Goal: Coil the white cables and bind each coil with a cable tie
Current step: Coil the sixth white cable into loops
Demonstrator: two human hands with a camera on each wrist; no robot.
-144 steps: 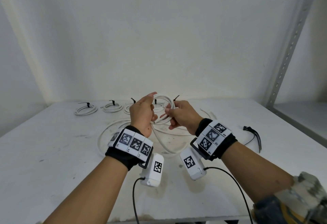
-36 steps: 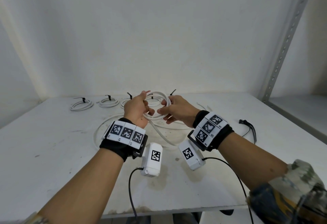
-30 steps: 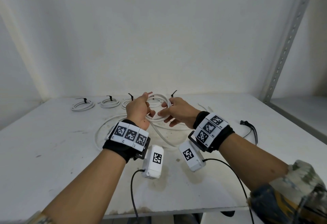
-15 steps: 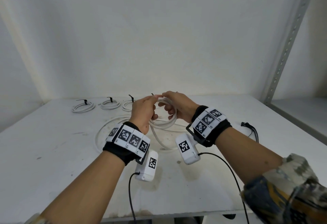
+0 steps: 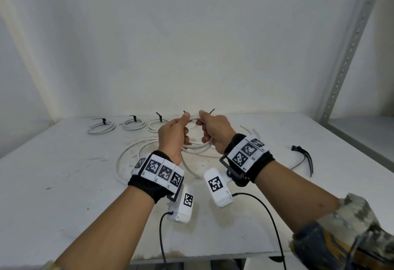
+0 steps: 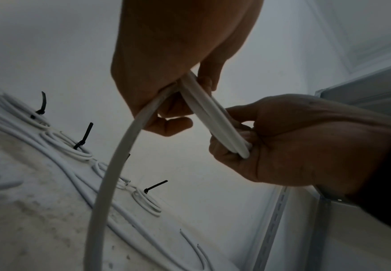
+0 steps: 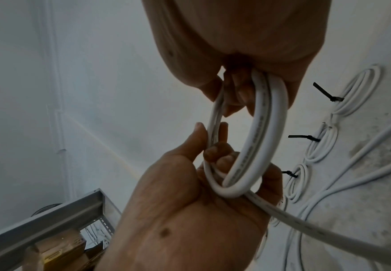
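Both hands, left hand (image 5: 173, 135) and right hand (image 5: 215, 131), grip one white cable coil (image 5: 197, 148).

This looks like a plain workshop or storage room. The counter (image 5: 64, 184) is a white board with stains and scratches, and it stands against a bare white wall (image 5: 191, 35). To the right of the counter rises a grey metal upright with rows of slots (image 5: 349, 52), the kind used in storage racks, and a grey shelf (image 5: 362, 129) joins it. In the right wrist view, another metal rack frame (image 7: 50, 216) and cardboard boxes (image 7: 57, 253) show beyond the counter. Bundled white cable coils (image 5: 134, 123) lie in a row at the counter's far edge, near the wall.
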